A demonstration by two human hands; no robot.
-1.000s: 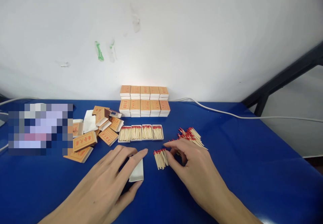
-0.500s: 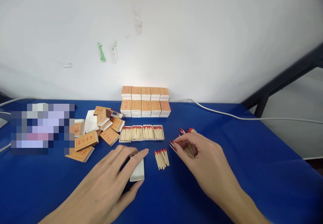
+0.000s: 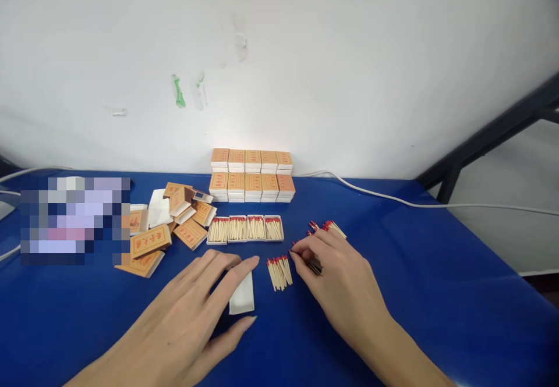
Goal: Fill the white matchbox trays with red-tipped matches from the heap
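My left hand (image 3: 205, 299) is over a white matchbox tray (image 3: 242, 295), its fingers spread and the thumb apart from the tray's near end. The hand partly hides this tray. To its right lies a small bunch of red-headed matches (image 3: 279, 273). Just right of that bunch, my right hand (image 3: 334, 276) has thumb and forefinger pinched together on matches; how many is hidden. A loose pile of matches (image 3: 335, 228) shows beyond its knuckles. Several filled matchbox trays (image 3: 255, 228) stand in a row behind, heads pointing away.
Stacked matchboxes (image 3: 253, 184) stand against the white wall. A heap of orange matchbox sleeves (image 3: 151, 240) lies at the left, beside a blurred-out item (image 3: 74, 218). A white cable (image 3: 375, 194) crosses the back right of the blue table (image 3: 437, 270).
My right hand has moved slightly left, towards the small bunch. My left thumb has come away from the tray, which sits a little farther right.
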